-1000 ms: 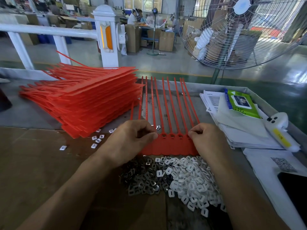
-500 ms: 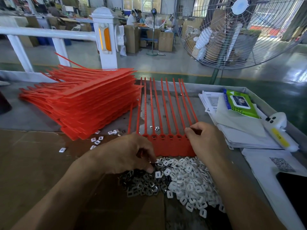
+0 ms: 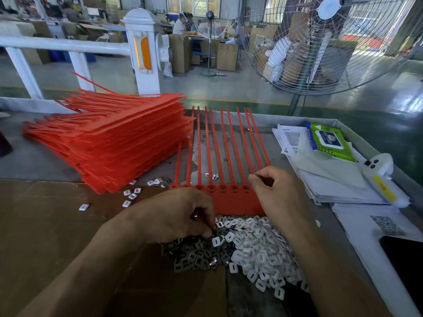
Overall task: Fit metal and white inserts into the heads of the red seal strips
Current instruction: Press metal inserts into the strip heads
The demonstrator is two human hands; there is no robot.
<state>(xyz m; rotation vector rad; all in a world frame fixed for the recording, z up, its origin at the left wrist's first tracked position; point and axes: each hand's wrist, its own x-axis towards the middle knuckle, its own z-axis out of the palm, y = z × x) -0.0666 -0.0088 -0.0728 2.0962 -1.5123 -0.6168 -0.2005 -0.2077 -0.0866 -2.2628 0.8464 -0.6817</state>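
Cardboard-covered bench [image 3: 45, 225] holds red seal strips [image 3: 229, 197], factory floor [image 3: 229, 88] behind.

Bright backlit daylight, soft shadows, wide-angle edge distortion.

**Hands at the red strip heads**

Left hand [image 3: 180, 213] is curling knuckles-up just near-left of the red strip heads [image 3: 231, 200], fingertips pinching downward. Right hand [image 3: 272, 191] is resting at their right end, fingers curled, thumb tucked against them.
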